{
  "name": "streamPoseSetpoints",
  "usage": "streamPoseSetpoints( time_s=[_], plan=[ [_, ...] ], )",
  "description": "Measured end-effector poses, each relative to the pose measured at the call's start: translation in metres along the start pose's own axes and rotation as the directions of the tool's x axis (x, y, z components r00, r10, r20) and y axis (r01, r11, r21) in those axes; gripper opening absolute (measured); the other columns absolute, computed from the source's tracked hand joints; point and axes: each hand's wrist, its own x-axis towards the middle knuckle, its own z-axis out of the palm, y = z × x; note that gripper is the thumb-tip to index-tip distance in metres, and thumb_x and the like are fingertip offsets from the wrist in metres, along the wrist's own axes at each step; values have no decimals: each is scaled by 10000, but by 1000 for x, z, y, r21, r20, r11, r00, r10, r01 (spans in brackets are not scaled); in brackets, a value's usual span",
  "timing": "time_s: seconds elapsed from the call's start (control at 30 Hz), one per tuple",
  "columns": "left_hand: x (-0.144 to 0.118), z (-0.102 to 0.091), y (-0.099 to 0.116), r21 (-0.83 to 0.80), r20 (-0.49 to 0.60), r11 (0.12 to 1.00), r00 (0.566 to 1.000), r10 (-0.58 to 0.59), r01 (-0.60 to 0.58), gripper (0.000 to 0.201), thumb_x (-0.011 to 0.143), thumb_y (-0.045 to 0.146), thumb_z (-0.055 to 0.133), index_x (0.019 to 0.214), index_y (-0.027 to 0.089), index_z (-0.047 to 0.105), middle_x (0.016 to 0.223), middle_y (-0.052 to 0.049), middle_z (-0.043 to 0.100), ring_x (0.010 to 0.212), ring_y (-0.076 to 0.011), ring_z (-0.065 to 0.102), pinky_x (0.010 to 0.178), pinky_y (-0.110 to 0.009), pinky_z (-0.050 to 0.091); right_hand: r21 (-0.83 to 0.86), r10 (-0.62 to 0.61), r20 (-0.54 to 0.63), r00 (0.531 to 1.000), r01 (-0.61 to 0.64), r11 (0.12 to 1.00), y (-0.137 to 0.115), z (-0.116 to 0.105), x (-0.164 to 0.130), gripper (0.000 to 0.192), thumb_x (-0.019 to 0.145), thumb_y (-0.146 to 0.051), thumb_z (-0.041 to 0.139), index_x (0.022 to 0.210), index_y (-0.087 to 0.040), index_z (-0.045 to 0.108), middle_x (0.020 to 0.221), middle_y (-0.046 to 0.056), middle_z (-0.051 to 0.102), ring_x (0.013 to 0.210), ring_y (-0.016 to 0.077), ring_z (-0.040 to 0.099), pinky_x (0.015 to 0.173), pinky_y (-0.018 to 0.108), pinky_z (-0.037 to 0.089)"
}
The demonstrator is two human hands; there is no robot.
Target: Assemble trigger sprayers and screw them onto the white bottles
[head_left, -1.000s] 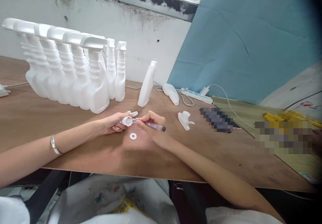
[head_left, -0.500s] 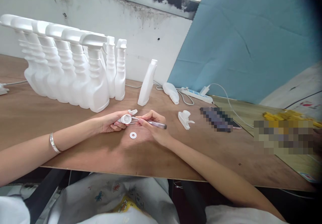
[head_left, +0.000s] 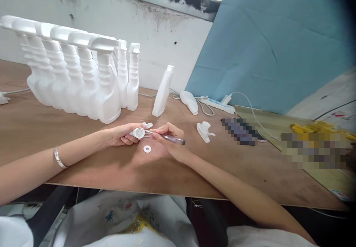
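Left hand [head_left: 122, 135] grips spray head [head_left: 139, 132]; right hand [head_left: 169, 139] clamps pen [head_left: 174, 139], tip pointing left into it; washer [head_left: 147, 149] just below.

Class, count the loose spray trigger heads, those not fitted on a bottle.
2: one spray trigger head is held in the left hand; the other lies on the table, right of both hands. Others may be hidden.

Obstacles: row of white plastic spray bottles [head_left: 75, 80] blocks the rear left of the brown wooden bench [head_left: 116, 173]. Leaning white capless bottle [head_left: 162, 91] and lying white bottle [head_left: 189, 102] stand behind the hands. Small white flat washer ring [head_left: 147, 149] lies between the wrists. Loose white trigger head [head_left: 205, 131] sits right. Open: bare bench surface along the near edge, and front left.
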Motion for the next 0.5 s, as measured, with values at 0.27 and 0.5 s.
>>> streamPoseSetpoints(
  time_s=[0.27,0.5],
  plan=[
    [-2,5,2,49,-34,999,999,-20,22,178,779,313,486,706,152,462,405,87,244,291,-17,121,215,-70,103,0,38,25,999,-38,999,-4,-1,3,168,674,-281,668,643,-200,524,718,2,671,714,171,640,675,327,512],
    [-3,8,1,132,-33,991,999,-9,13,160,754,306,525,735,152,489,445,76,273,312,-11,131,235,-70,82,32,131,66,989,-133,991,-12,-8,10,214,665,-317,668,611,-190,505,624,-9,650,601,145,622,615,305,512]
  ],
)
